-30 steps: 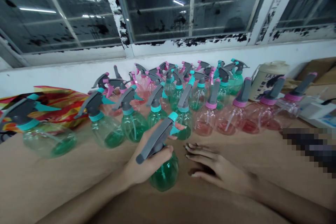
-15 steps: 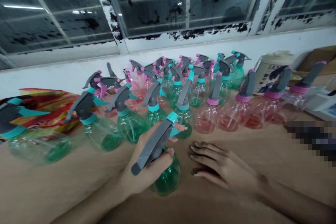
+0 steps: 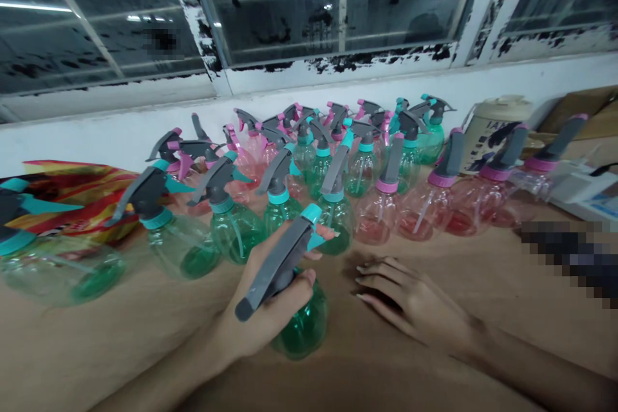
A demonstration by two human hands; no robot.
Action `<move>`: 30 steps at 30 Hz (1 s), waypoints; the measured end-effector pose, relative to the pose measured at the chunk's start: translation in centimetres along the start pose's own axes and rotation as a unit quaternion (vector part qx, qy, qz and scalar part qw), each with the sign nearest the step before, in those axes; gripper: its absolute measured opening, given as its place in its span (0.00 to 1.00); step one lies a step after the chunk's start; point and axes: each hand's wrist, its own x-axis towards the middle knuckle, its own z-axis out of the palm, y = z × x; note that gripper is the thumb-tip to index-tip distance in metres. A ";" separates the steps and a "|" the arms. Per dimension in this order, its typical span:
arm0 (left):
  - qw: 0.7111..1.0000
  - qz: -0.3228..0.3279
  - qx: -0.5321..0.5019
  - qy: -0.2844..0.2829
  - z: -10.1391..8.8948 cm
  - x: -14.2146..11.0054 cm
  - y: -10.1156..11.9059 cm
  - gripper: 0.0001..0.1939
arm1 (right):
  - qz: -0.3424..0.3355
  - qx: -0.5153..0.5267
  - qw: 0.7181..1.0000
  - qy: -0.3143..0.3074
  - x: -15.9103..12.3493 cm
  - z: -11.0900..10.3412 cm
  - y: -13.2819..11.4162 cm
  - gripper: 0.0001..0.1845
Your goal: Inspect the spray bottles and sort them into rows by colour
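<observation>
My left hand (image 3: 263, 302) is wrapped round the neck of a green spray bottle (image 3: 305, 328), which has a grey head and a turquoise nozzle. Its fingers pass below the trigger, and the bottle's neck is hidden behind them. To the right, my right hand (image 3: 410, 299) rests on the wooden table (image 3: 367, 373), palm down, fingers a little bent and apart, holding nothing. Just beyond the hands stands a row of similar bottles, among them a green spray bottle (image 3: 335, 225) and a pink spray bottle (image 3: 376, 219).
Several more pink and green bottles crowd towards the white wall (image 3: 72, 135). A red and yellow plastic bag (image 3: 96, 183) lies at the left. A cream tumbler (image 3: 487, 135), a white device (image 3: 579, 193) and a blurred-out dark object (image 3: 570, 261) are at the right.
My right hand's fingers have drawn in and bent slightly more. The left hand keeps its hold on the bottle. The whole view has shifted a little.
</observation>
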 end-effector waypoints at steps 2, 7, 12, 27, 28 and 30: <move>1.000 0.001 -0.007 -0.005 -0.1 0.0 0.0 0.23 | -0.004 0.015 1.000 -0.004 -0.1 -0.1 0.2 0.12; 1.000 0.000 -0.003 -0.001 -0.1 0.2 -0.2 0.24 | -0.017 0.030 0.999 -0.024 -0.5 -0.3 0.6 0.14; 1.000 -0.008 0.001 0.006 0.0 0.1 -0.5 0.20 | -0.030 0.027 0.998 -0.047 -0.5 -0.4 0.9 0.15; 1.000 0.024 -0.005 -0.003 -0.1 0.1 -0.2 0.23 | 0.021 -0.020 1.000 -0.010 -0.8 -0.4 0.4 0.14; 1.000 0.017 -0.003 0.000 -0.1 0.1 -0.2 0.23 | 0.024 -0.023 0.999 -0.010 -0.8 -0.4 0.4 0.14; 1.000 0.003 0.000 0.001 -0.1 0.1 -0.2 0.23 | 0.027 -0.027 0.999 -0.011 -0.7 -0.4 0.3 0.14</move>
